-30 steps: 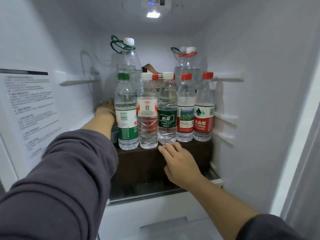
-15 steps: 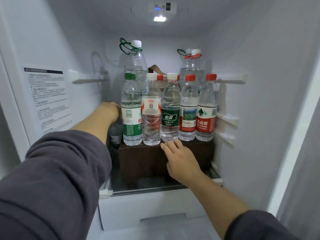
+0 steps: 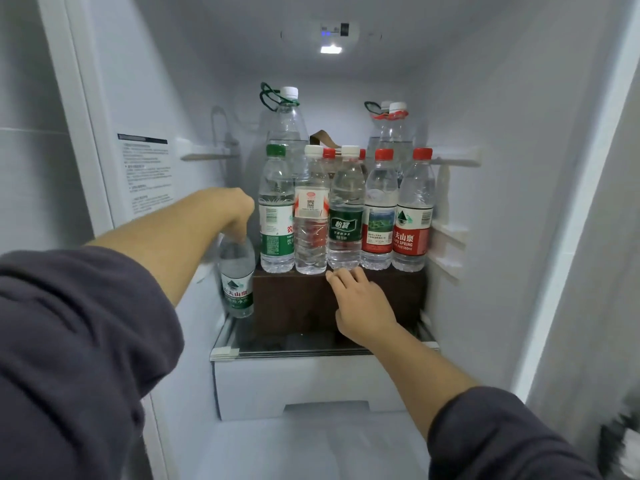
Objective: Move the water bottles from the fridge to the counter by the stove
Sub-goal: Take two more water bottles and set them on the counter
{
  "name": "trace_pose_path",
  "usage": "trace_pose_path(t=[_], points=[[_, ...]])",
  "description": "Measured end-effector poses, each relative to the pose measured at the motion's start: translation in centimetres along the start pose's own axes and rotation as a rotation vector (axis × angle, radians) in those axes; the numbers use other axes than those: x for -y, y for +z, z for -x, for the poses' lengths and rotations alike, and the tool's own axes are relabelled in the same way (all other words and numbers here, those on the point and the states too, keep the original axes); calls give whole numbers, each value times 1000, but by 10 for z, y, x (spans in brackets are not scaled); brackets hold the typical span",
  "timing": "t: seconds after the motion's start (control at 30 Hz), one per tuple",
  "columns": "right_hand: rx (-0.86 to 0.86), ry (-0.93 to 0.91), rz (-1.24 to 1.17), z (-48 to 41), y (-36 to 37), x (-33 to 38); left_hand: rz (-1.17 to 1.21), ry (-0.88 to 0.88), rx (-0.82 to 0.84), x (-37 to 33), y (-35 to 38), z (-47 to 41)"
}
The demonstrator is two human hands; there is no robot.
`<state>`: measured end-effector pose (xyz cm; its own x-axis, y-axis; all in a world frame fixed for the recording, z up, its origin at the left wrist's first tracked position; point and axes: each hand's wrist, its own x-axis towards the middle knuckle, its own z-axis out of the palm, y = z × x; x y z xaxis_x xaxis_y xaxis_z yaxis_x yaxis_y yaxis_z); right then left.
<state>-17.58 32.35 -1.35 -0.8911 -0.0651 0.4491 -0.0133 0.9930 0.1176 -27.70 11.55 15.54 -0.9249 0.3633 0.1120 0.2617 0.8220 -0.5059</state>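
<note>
- The left hand (image 3: 232,209) is gripping the small bottle (image 3: 237,282) from above, fingers curling round its neck and hiding the cap.
- The small bottle is hanging inside the fridge, just left of the box (image 3: 294,299), its base near the shelf (image 3: 311,348); whether the 2 are touching cannot be told.
- The right hand (image 3: 360,306) is holding nothing, fingers lying loosely straight, tips resting at the box's top front edge.
- 5 bottles (image 3: 346,216) are standing upright in 1 row on the box, big bottles (image 3: 287,133) rising behind them.
</note>
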Motion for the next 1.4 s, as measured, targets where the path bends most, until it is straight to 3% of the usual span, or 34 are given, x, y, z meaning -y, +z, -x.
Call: trace_pose_path(t=[0.33, 0.67, 0.8, 1.0, 1.2, 1.4], points=[[87, 53, -57, 1, -4, 2, 229, 42, 13, 19, -32, 40], [177, 36, -329, 10, -14, -19, 419, 378, 16, -18, -30, 47], [165, 72, -521, 16, -1, -21, 491, 455, -94, -40, -25, 39], [59, 149, -733, 25, 14, -5, 777, 471, -185, -55, -5, 29], [256, 266, -994, 14, 17, 16, 947, 468, -296, -53, 14, 25], [202, 292, -1095, 3, 23, 25, 1119, 438, -337, -54, 29, 23]])
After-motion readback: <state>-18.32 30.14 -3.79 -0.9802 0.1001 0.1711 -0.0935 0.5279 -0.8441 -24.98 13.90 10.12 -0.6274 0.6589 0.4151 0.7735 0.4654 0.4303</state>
